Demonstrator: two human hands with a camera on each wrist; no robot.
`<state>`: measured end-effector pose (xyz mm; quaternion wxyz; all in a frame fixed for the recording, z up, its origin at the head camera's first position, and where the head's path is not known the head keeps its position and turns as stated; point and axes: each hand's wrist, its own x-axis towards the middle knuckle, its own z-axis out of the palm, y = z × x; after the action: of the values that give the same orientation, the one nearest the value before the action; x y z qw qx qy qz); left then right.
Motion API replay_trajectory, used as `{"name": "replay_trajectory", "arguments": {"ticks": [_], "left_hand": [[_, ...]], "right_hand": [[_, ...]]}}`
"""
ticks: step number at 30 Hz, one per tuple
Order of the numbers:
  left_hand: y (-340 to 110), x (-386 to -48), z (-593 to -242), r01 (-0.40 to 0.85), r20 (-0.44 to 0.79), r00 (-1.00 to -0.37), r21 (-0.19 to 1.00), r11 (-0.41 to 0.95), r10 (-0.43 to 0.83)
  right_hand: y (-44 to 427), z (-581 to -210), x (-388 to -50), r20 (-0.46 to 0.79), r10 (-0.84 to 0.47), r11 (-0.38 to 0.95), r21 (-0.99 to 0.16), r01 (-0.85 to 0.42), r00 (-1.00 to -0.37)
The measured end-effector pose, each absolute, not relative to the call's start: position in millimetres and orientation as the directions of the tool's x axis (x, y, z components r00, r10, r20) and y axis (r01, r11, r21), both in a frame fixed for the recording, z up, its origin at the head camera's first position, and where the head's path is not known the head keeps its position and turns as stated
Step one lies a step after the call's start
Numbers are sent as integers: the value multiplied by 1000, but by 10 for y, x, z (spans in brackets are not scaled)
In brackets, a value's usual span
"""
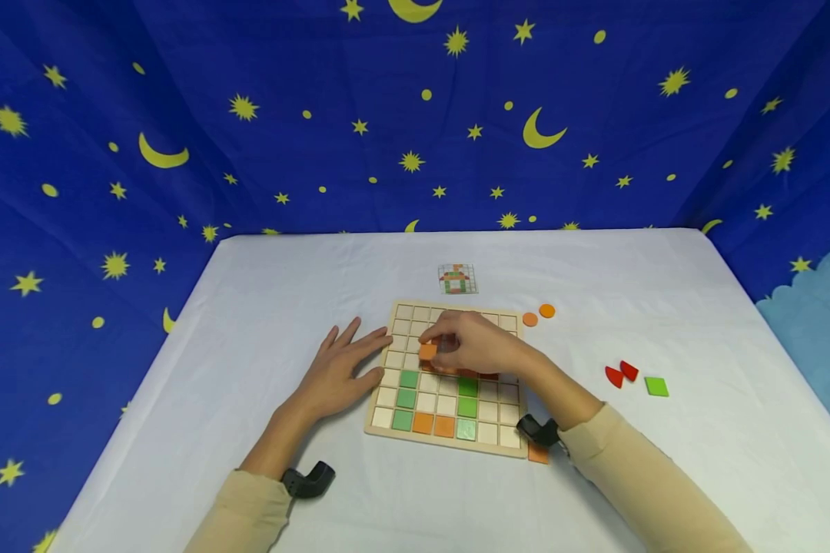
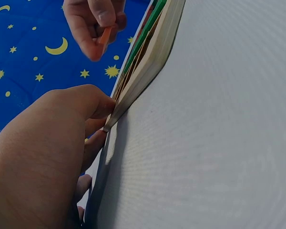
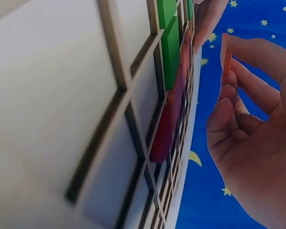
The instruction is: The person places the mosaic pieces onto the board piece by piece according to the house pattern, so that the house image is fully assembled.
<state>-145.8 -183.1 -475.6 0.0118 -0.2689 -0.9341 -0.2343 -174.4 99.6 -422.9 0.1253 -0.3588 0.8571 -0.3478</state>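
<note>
1. Right grip: fingertips pinching a thin, flat, plain orange square tile, raised above the board.
2. Beneath that grip: pale wooden gridded board, bearing green, orange and red pieces.
3. Left grip: fingers spread, only touching the board's near edge.

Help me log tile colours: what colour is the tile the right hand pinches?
The pinched tile is orange, showing best in the head view.

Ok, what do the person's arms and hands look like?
The left sleeve and right sleeve are beige. The left wrist device and right wrist device are black and bent. The left hand and right hand wear no gloves.
</note>
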Motion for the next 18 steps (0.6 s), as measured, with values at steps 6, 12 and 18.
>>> {"name": "replay_trajectory", "arguments": {"ticks": [6,12,18], "left_hand": [[-1834,-1457,-4753,506,142,-856,426,750,497],[-1835,-1452,-4736,511,150,-853,428,745,500],[-1840,-1458,-4755,518,151,-850,422,744,505]], "right_hand": [[925,-4248,-1746,18,-706,506,-686,-523,-708],[866,-4274,-1757,10,-715,512,-674,-533,-699],[802,-4342,-1758,13,-735,500,-664,-555,-678]]}}
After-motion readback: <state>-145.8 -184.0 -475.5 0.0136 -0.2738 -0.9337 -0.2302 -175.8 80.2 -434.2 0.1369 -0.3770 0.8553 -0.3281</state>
